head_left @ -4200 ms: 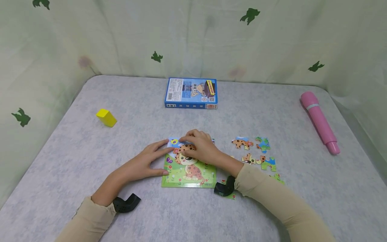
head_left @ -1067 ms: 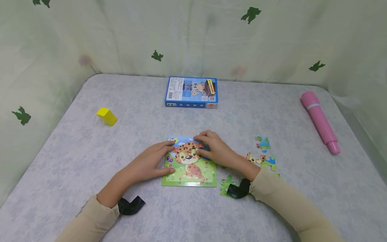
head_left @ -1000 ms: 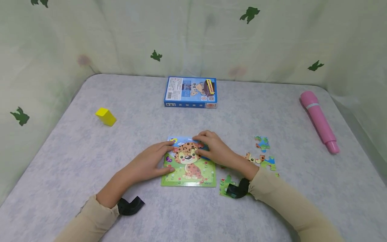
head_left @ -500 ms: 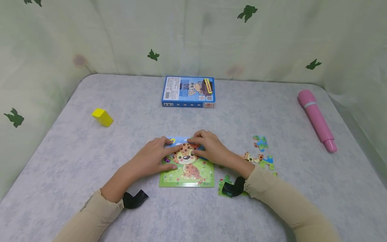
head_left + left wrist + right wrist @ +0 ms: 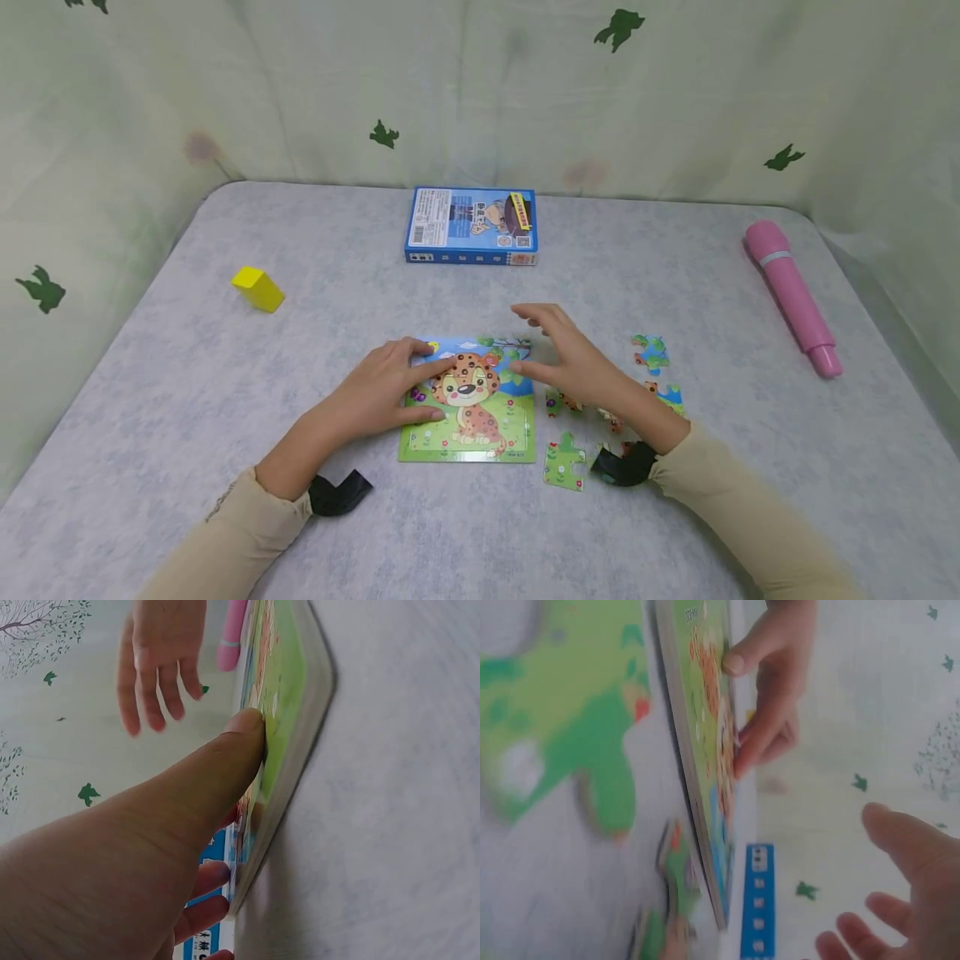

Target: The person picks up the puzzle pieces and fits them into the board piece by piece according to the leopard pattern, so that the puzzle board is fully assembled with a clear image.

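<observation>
A leopard-picture jigsaw board (image 5: 472,450) lies flat on the table in the head view. My left hand (image 5: 378,393) rests on its left side, the index finger on the leopard's head and the thumb on the green part. In the left wrist view the thumb (image 5: 244,739) presses the board's face near its edge. My right hand (image 5: 573,358) hovers off the board's upper right, fingers spread, holding nothing. Loose jigsaw pieces lie right of the board: a green one (image 5: 564,465), a blue-green one (image 5: 651,354) and several others, partly hidden by the right hand and wrist.
A blue printed box (image 5: 472,225) lies behind the board. At the left stands a yellow block (image 5: 258,289). A pink stick-shaped object (image 5: 793,296) lies near the table's right edge. A pale curtain (image 5: 480,92) hangs behind the table.
My right hand has lifted from the board and moved right, its fingers spreading. A spotted piece is gone from the loose group's top. The left index finger has shifted onto the leopard's head.
</observation>
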